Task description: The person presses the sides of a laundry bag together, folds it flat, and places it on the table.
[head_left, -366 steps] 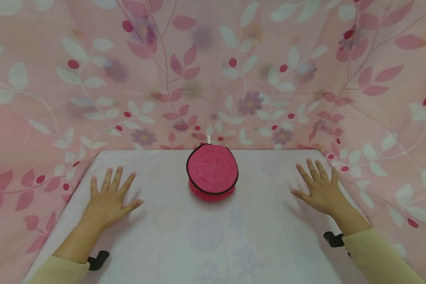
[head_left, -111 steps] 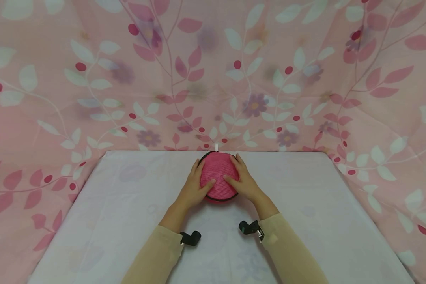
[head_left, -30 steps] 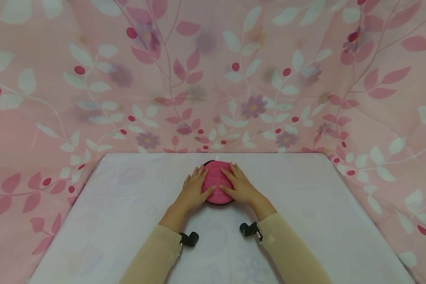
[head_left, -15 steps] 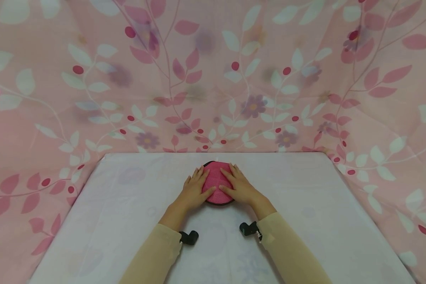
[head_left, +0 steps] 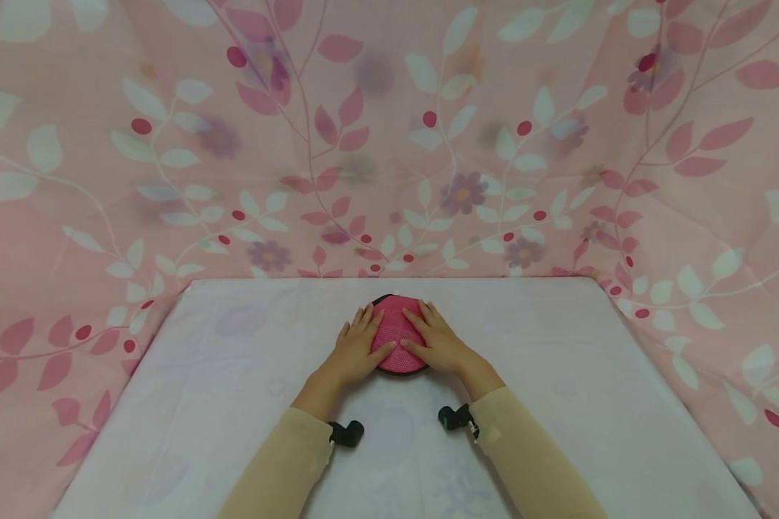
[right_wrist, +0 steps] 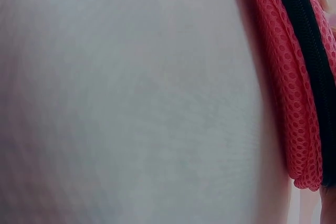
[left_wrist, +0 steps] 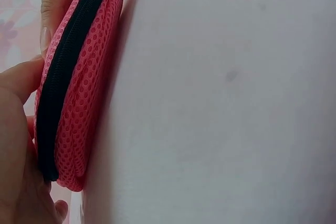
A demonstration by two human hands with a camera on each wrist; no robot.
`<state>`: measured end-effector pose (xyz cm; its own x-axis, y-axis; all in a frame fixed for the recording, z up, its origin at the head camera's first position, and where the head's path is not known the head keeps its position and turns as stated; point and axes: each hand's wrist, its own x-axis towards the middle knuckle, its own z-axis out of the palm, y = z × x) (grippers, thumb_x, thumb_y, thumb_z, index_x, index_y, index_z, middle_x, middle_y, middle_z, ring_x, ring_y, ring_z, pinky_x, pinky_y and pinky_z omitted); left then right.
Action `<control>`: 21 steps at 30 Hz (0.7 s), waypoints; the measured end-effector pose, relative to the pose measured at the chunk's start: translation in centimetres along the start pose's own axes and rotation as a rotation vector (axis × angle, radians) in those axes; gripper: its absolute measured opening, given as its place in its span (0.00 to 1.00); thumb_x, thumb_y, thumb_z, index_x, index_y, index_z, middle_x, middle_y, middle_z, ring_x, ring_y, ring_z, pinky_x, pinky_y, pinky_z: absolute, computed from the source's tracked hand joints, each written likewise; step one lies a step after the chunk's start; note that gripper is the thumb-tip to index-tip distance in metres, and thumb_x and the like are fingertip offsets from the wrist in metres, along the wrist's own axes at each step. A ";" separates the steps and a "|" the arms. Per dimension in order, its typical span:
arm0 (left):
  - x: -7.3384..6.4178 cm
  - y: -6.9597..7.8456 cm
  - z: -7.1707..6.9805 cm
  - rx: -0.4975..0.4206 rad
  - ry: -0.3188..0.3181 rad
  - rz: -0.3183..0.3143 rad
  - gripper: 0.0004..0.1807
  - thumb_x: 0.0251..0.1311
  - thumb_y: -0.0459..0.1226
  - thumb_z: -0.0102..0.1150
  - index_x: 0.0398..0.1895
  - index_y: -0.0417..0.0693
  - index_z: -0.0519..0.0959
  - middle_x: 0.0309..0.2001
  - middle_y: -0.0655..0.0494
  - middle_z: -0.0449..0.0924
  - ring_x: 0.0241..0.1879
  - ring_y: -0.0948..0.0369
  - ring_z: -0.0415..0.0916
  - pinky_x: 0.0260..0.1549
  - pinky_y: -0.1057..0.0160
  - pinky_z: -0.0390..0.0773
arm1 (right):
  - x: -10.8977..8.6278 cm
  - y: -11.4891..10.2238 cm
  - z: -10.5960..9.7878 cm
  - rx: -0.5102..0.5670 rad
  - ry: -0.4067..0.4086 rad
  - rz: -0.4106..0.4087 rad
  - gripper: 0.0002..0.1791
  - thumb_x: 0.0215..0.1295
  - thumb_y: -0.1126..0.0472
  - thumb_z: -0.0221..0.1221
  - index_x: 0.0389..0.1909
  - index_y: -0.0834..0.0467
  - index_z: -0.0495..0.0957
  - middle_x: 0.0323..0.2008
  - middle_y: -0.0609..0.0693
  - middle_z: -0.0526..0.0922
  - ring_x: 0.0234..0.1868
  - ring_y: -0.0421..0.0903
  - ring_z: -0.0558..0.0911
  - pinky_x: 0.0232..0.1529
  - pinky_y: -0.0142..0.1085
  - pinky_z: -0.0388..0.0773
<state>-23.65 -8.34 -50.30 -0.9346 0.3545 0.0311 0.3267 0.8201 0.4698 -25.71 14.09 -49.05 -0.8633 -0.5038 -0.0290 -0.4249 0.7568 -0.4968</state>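
A round pink mesh zip pouch (head_left: 394, 324) with a black rim lies on the white-covered table near its back edge. My left hand (head_left: 355, 349) rests on the pouch's left side, fingers extended and thumb across the top. From the right, my right hand (head_left: 443, 346) lies over it in the same way, the two thumb tips close together. In the left wrist view the squashed pouch (left_wrist: 86, 93) shows a black zipper (left_wrist: 65, 72) along its side. The right wrist view shows its folded mesh side (right_wrist: 286, 87) against the cloth. The pouch's underside is hidden.
A white cloth (head_left: 247, 389) covers the table. Pink floral fabric (head_left: 389, 144) hangs behind and at both sides. Small black devices (head_left: 347, 434) are fixed at both sleeve cuffs.
Both hands came in from the table's sides to the pouch. Since 3.7 s ago they moved further onto its top, and it looks lower. Over the last second, almost no change.
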 end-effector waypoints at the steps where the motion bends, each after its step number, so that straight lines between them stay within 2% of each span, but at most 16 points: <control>1: 0.0 0.0 0.0 0.000 -0.002 -0.002 0.45 0.71 0.64 0.41 0.80 0.46 0.50 0.80 0.45 0.39 0.79 0.45 0.35 0.72 0.38 0.41 | 0.0 0.0 0.0 -0.001 -0.001 0.001 0.41 0.73 0.37 0.50 0.80 0.50 0.52 0.80 0.58 0.40 0.80 0.58 0.37 0.73 0.60 0.47; 21: 0.0 -0.1 0.2 -0.003 -0.042 -0.018 0.44 0.72 0.64 0.39 0.81 0.47 0.48 0.81 0.45 0.38 0.79 0.47 0.33 0.72 0.38 0.41 | 0.3 0.3 0.3 -0.051 -0.043 -0.002 0.41 0.74 0.37 0.47 0.80 0.51 0.50 0.80 0.59 0.40 0.79 0.61 0.37 0.74 0.58 0.46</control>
<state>-23.66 -8.36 -50.54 -0.9334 0.3586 -0.0147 0.3096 0.8252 0.4725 -26.00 14.03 -49.51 -0.8503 -0.5222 -0.0658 -0.4411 0.7752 -0.4522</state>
